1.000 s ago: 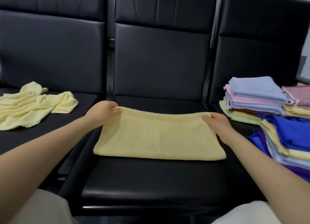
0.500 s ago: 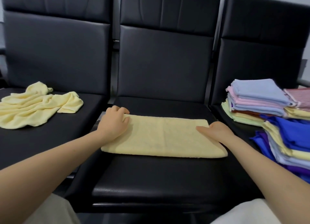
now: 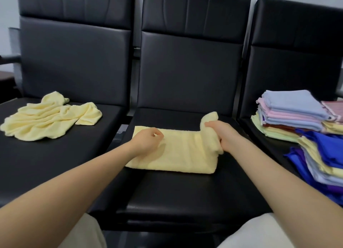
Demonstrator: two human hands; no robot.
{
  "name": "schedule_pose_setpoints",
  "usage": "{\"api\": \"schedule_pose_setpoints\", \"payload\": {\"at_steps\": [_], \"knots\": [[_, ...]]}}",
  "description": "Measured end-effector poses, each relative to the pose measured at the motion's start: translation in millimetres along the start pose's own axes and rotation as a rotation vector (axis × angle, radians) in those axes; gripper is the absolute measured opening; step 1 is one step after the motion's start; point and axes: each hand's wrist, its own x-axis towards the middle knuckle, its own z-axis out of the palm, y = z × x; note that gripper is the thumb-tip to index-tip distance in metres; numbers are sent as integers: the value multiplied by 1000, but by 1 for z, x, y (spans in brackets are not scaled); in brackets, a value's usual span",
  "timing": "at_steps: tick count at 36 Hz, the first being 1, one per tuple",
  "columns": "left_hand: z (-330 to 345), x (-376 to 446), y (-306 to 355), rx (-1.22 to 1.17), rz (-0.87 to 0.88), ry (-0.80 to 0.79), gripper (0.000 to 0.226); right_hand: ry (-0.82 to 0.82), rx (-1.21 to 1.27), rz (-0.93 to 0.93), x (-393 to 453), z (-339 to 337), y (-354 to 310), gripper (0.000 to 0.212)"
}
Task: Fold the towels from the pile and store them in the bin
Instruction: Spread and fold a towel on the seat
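Observation:
A pale yellow towel (image 3: 181, 153), folded into a long strip, lies across the middle black seat (image 3: 185, 201). My right hand (image 3: 221, 134) grips the towel's right end and lifts it up and over toward the left. My left hand (image 3: 146, 142) rests on the towel's left part with its fingers loosely curled, holding the cloth down. A second yellow towel (image 3: 46, 117) lies crumpled on the left seat. No bin is in view.
Stacks of folded towels in blue, pink, yellow and red (image 3: 289, 114) sit on the right seat, with more blue, purple and yellow ones (image 3: 323, 158) nearer me. Three black chair backs stand behind. My knees show at the bottom edge.
My right hand has taken hold of the towel's right end and raised it, folding it leftward. My left hand slid further onto the towel. The camera moved closer.

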Motion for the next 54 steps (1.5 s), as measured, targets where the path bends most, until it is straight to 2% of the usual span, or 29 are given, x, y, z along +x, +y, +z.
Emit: {"api": "schedule_pose_setpoints", "payload": {"at_steps": [3, 6, 8, 13, 15, 19, 20, 23, 25, 29, 32, 34, 39, 42, 46, 50, 53, 54], "knots": [[-3, -1, 12, -333, -170, 23, 33, -150, 91, 15, -11, 20, -4, 51], [1, -2, 23, -558, -316, 0, 41, -388, 137, -30, -19, 34, -1, 32], [7, -1, 25, -601, -358, -9, 42, -369, 31, -101, -16, 40, 3, 34], [20, 6, 22, -387, -329, 29, 46, -17, -547, -358, 1, 34, 28, 21], [25, 9, 22, -320, -313, 54, 49, 33, -632, -379, 2, 27, 35, 26], [32, 11, 26, -126, -224, 112, 54, 10, -646, -304, 1, 22, 38, 45], [33, 13, 27, -105, -195, 119, 52, -2, -627, -293, 2, 22, 38, 41], [29, 17, 31, -130, -144, 161, 42, -51, -528, -263, 4, 25, 30, 8], [22, 21, 31, -192, -134, 205, 34, -74, -488, -256, 2, 29, 22, 10], [-5, 19, 32, -255, -135, 286, 24, -48, -476, -269, 0, 38, 13, 37], [-24, 13, 25, -251, -152, 251, 29, -64, -518, -272, -1, 45, 12, 32], [-32, 5, 18, -152, -168, 207, 33, -81, -557, -265, -1, 47, 15, 36], [-40, -10, -8, 430, -240, 90, 39, -123, -695, -206, 7, 50, 26, 46], [-40, -13, -21, 505, -279, 66, 39, -134, -752, -213, 7, 52, 28, 54], [-33, -18, -16, 388, -285, 104, 50, -174, -707, -203, 3, 56, 31, 55], [-26, -24, 2, -13, -382, 29, 60, -193, -490, -130, -7, 61, 30, 53], [-15, -28, 21, -246, -372, -14, 43, -180, -316, -57, -16, 55, 24, 48], [-10, -31, 28, -304, -374, -20, 44, -183, -244, -35, -17, 52, 22, 45]]}}
